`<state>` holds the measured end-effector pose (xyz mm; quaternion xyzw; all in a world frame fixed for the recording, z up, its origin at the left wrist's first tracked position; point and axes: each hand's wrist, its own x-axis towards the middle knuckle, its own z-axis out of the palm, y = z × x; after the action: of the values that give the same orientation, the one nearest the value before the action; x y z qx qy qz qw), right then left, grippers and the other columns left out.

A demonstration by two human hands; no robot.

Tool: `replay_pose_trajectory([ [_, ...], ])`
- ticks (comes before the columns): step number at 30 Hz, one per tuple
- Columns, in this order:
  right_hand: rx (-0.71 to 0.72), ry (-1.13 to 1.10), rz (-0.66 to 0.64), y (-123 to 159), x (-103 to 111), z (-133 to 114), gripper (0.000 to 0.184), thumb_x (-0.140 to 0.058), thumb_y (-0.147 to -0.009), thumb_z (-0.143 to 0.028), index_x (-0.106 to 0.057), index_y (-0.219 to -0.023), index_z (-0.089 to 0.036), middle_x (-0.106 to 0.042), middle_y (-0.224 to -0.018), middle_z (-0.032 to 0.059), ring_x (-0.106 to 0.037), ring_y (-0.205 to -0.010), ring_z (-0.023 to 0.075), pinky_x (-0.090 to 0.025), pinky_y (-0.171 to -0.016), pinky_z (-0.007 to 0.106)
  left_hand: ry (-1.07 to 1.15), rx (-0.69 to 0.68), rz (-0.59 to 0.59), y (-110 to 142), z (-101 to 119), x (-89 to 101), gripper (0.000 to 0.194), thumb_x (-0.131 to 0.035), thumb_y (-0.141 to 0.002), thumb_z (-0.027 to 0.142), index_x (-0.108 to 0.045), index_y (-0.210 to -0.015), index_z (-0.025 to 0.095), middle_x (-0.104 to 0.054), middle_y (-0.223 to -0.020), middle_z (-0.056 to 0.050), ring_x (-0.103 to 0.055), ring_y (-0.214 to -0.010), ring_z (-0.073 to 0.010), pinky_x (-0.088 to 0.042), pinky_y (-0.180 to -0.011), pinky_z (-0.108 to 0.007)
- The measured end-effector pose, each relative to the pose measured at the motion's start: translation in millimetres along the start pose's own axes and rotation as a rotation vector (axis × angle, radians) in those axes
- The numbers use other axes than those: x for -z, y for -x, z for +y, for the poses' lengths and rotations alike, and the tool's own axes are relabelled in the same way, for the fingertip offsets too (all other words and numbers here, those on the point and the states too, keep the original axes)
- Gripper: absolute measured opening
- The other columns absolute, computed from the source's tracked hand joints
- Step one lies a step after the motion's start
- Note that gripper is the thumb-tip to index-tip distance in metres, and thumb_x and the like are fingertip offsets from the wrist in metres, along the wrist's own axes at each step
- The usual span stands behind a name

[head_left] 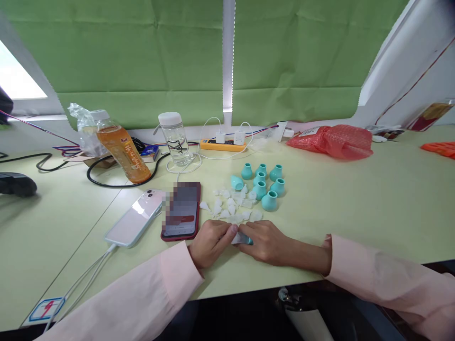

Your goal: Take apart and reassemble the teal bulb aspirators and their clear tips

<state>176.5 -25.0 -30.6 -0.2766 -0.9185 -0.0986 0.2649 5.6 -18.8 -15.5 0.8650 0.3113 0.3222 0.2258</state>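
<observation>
Close to the table's front edge my two hands meet. My left hand (pixel 211 242) is closed, its thumb and fingers pinching a translucent white soft piece (pixel 238 238). My right hand (pixel 266 242) is closed around a teal piece (pixel 250 240), mostly covered by the fingers; the white piece touches it. Just beyond my hands lie several loose translucent white bits (pixel 231 206), some pointed. Behind them and to the right several teal bulb-shaped pieces with open necks (pixel 269 201) stand upright. One teal piece (pixel 237 183) lies on its side.
Left of my hands lie a dark red-cased phone (pixel 181 213) and a pale phone (pixel 135 220) with a cable. An orange drink bottle (pixel 124 154), a clear water bottle (pixel 176 142) and a yellow power strip (pixel 209 145) are behind. Red bubble wrap (pixel 341 142) lies back right.
</observation>
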Motion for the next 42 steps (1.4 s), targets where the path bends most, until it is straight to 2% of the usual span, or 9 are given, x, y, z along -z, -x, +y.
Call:
replay_pose_trajectory([
  [5, -0.031, -0.053, 0.020, -0.7, -0.9, -0.2, 0.017, -0.041, -0.082, -0.024, -0.049, -0.070, -0.015, -0.052, -0.057, 0.0013, -0.049, -0.051, 0.0125, -0.033, -0.046, 0.024, 0.212, 0.264, 0.017, -1.9, 2.8, -2.7, 0.046, -0.026, -0.085, 0.037, -0.032, -0.045, 0.016, -0.031, -0.042, 0.004, -0.026, -0.040, -0.0061, -0.023, -0.040, -0.021],
  [9, 0.056, 0.052, 0.065, 0.7, -1.1, 5.7, 0.018, -0.041, -0.080, -0.019, -0.051, -0.066, -0.016, -0.053, -0.063, 0.0026, -0.047, -0.052, 0.0111, -0.031, -0.046, 0.023, 0.487, 0.456, 0.003, -5.2, 4.3, -0.7, 0.053, -0.018, -0.085, 0.043, -0.032, -0.042, 0.017, -0.030, -0.036, 0.004, -0.027, -0.034, -0.0059, -0.024, -0.037, -0.021],
  [14, 0.165, 0.107, 0.118, 0.9, 2.7, 10.8, 0.015, -0.042, -0.072, -0.014, -0.056, -0.069, -0.018, -0.052, -0.067, 0.0042, -0.043, -0.053, 0.0113, -0.030, -0.045, 0.023, 0.240, 0.397, 0.249, -8.1, -4.6, 2.6, 0.028, -0.042, -0.079, 0.038, -0.046, -0.064, 0.015, -0.032, -0.045, 0.007, -0.030, -0.042, -0.0060, -0.027, -0.042, -0.018],
  [16, 0.202, 0.067, 0.098, 1.4, 4.9, 8.3, 0.015, -0.042, -0.070, -0.015, -0.056, -0.071, -0.019, -0.052, -0.069, 0.0051, -0.044, -0.054, 0.0119, -0.031, -0.046, 0.023, 0.156, 0.378, 0.263, -8.0, -8.5, 1.6, 0.017, -0.049, -0.076, 0.032, -0.048, -0.083, 0.017, -0.034, -0.050, 0.008, -0.035, -0.045, -0.0064, -0.031, -0.045, -0.017],
  [22, 0.245, -0.001, -0.045, 0.8, 12.6, 1.7, 0.033, -0.038, -0.071, -0.013, -0.048, -0.102, -0.020, -0.051, -0.077, 0.0065, -0.045, -0.055, 0.0121, -0.033, -0.046, 0.023, 0.073, 0.251, 0.198, -6.5, -11.7, -2.4, 0.028, -0.042, -0.078, 0.017, -0.047, -0.105, 0.020, -0.050, -0.085, -0.004, -0.050, -0.074, -0.0119, -0.046, -0.063, -0.024],
  [25, 0.149, -0.129, -0.053, 1.0, 12.9, 1.7, 0.038, -0.037, -0.071, -0.011, -0.036, -0.107, -0.018, -0.051, -0.076, 0.0047, -0.045, -0.054, 0.0120, -0.036, -0.047, 0.024, 0.102, 0.229, 0.205, -5.6, -8.7, -1.4, 0.031, -0.035, -0.080, 0.014, -0.047, -0.108, 0.019, -0.052, -0.089, -0.005, -0.051, -0.078, -0.0128, -0.047, -0.064, -0.025],
  [31, -0.251, -0.503, 0.174, 2.2, 4.7, -0.2, 0.033, -0.049, -0.067, -0.015, -0.033, -0.096, -0.019, -0.050, -0.080, 0.0038, -0.051, -0.066, 0.0135, -0.044, -0.059, 0.027, 0.132, 0.109, 0.236, -3.1, 2.6, 2.0, 0.019, -0.043, -0.073, 0.012, -0.057, -0.086, 0.015, -0.056, -0.075, -0.004, -0.052, -0.070, -0.0130, -0.045, -0.062, -0.025],
  [38, -0.454, -0.825, 0.138, -3.0, 5.8, 1.3, 0.024, -0.053, -0.070, -0.019, -0.034, -0.084, -0.022, -0.047, -0.073, -0.0009, -0.049, -0.065, 0.0121, -0.042, -0.058, 0.025, 0.268, 0.089, 0.241, -4.7, 5.4, 0.9, 0.008, -0.058, -0.071, 0.021, -0.061, -0.071, 0.013, -0.055, -0.068, -0.004, -0.049, -0.058, -0.0108, -0.042, -0.054, -0.023],
  [42, -0.477, -1.068, -0.013, -2.7, 10.3, 2.6, 0.024, -0.049, -0.077, -0.024, -0.032, -0.093, -0.022, -0.050, -0.072, -0.0009, -0.048, -0.061, 0.0104, -0.042, -0.057, 0.025, 0.377, 0.104, 0.211, -5.3, 4.7, 3.6, 0.007, -0.059, -0.071, 0.019, -0.063, -0.067, 0.014, -0.057, -0.066, -0.003, -0.051, -0.062, -0.0114, -0.042, -0.057, -0.023],
])
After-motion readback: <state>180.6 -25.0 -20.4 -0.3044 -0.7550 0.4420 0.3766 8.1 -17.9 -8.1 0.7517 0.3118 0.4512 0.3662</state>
